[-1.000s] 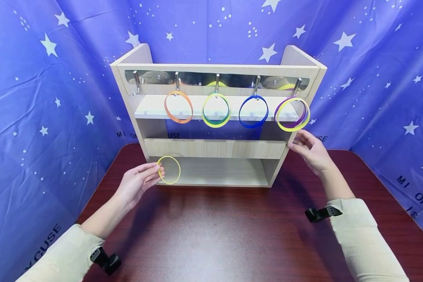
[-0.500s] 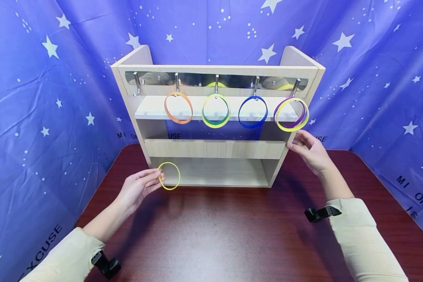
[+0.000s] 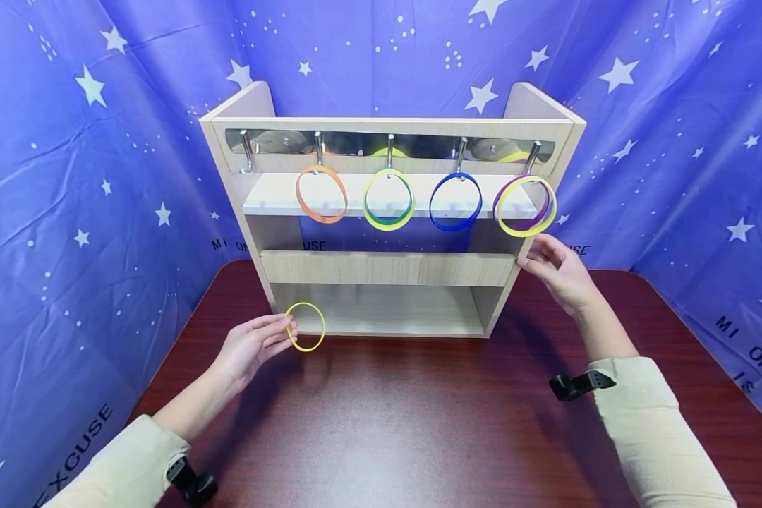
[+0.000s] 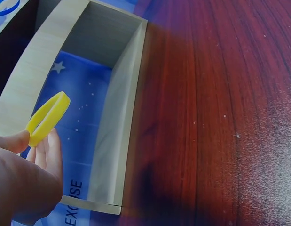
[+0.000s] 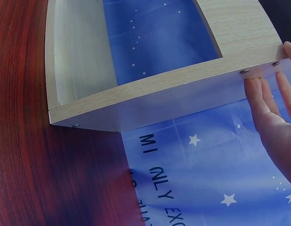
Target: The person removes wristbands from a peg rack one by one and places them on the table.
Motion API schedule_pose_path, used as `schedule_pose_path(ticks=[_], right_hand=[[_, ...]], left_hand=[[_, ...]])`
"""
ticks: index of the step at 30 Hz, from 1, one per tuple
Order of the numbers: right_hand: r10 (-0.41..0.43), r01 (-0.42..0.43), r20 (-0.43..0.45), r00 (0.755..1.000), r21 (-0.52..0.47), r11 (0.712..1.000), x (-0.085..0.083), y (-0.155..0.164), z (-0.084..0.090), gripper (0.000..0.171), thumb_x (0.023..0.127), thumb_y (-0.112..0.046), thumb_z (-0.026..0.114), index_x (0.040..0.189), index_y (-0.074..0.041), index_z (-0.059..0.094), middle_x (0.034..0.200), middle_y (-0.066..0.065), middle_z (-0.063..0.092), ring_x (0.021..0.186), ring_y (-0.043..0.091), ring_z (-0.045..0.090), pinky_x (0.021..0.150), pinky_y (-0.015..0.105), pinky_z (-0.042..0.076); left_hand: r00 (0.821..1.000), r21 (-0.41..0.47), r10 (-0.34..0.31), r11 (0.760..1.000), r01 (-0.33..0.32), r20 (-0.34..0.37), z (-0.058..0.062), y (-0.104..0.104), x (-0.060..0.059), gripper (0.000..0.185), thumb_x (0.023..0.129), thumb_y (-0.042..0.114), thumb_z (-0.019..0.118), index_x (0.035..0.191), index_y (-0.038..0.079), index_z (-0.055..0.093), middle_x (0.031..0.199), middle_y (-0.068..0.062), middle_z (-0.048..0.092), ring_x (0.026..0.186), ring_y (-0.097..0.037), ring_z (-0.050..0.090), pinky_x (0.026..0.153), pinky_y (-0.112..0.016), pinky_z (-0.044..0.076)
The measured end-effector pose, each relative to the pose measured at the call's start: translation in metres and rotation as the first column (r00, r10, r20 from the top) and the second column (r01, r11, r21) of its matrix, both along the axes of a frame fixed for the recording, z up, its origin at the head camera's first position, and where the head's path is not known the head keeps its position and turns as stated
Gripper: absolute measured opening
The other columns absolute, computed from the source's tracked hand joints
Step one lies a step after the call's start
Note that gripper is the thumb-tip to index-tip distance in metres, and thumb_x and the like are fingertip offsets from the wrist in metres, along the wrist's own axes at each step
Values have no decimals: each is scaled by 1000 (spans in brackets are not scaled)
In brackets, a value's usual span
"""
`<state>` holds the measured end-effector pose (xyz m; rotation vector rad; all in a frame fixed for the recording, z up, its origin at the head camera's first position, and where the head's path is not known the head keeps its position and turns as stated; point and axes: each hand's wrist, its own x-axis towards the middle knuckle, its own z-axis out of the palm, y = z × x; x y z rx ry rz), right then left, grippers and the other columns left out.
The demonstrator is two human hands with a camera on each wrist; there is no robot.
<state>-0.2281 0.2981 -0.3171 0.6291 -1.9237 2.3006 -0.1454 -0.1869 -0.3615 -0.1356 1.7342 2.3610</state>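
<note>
Holding a thin yellow ring [image 4: 54, 117] by its left edge, the left hand [image 3: 252, 347] has its thumb and fingers clamped together on the band, left of centre in the lower half of the head view. The ring hangs in front of the lower left corner of a wooden rack [image 3: 387, 269], just above the bench [image 3: 406, 416]. It stands on edge, its round opening turned towards the head camera; in the left wrist view it looks narrow, its long axis slanting from lower left to upper right. At the right of the head view, the right hand [image 3: 564, 281] touches the rack's side, thumb at the front edge and fingertips on the outer face, the fingers apart and fairly straight. Along the top, metal hooks [image 3: 319, 147] carry an orange ring [image 3: 323, 219], a yellow-and-green pair [image 3: 390, 226], a blue ring [image 3: 455, 227] and, furthest right, a purple-and-yellow pair [image 3: 522, 233].
</note>
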Motion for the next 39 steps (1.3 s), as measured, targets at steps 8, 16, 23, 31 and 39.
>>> schedule_pose_path(ticks=[8, 16, 23, 31, 39], right_hand=[[-6, 6, -8, 1000, 10, 1000, 0, 1, -1, 40, 87, 18, 50, 108, -14, 62, 101, -6, 65, 94, 3, 64, 84, 12, 55], [11, -11, -7, 1000, -10, 1000, 0, 0, 0, 39, 88, 17, 51, 110, -12, 62, 102, -4, 66, 94, 4, 64, 84, 13, 56], [13, -13, -10, 1000, -6, 1000, 1, -1, 0, 39, 88, 17, 51, 110, -13, 62, 102, -5, 66, 95, 4, 64, 85, 13, 55], [-2, 2, 3, 1000, 11, 1000, 2, 0, 1, 38, 88, 16, 52, 109, -14, 62, 101, -6, 65, 95, 3, 63, 84, 11, 55], [2, -2, 8, 1000, 9, 1000, 1, 0, 0, 37, 89, 15, 51, 109, -14, 61, 101, -6, 64, 96, 3, 63, 84, 11, 55]], left_hand=[[1000, -23, 4, 1000, -3, 22, -6, -1, 2, 14, 94, 4, 57, 92, 15, 65, 82, 6, 74, 82, -4, 70, 83, -19, 60], [999, -42, 15, 999, -14, 31, -14, -4, 3, 11, 94, 4, 58, 95, 13, 65, 81, 7, 73, 85, -6, 70, 83, -19, 60], [998, -87, 26, 996, -20, 63, -24, -6, 4, 14, 94, 5, 58, 108, 5, 60, 82, 7, 73, 85, -5, 70, 83, -19, 60], [997, -106, 31, 994, -23, 76, -32, -9, 6, 11, 94, 4, 57, 98, 12, 64, 83, 8, 73, 86, -5, 70, 83, -18, 59], [997, -130, 32, 991, -22, 74, -37, -10, 7, 19, 94, 4, 58, 112, 1, 60, 85, 8, 72, 87, -5, 70, 83, -18, 59]])
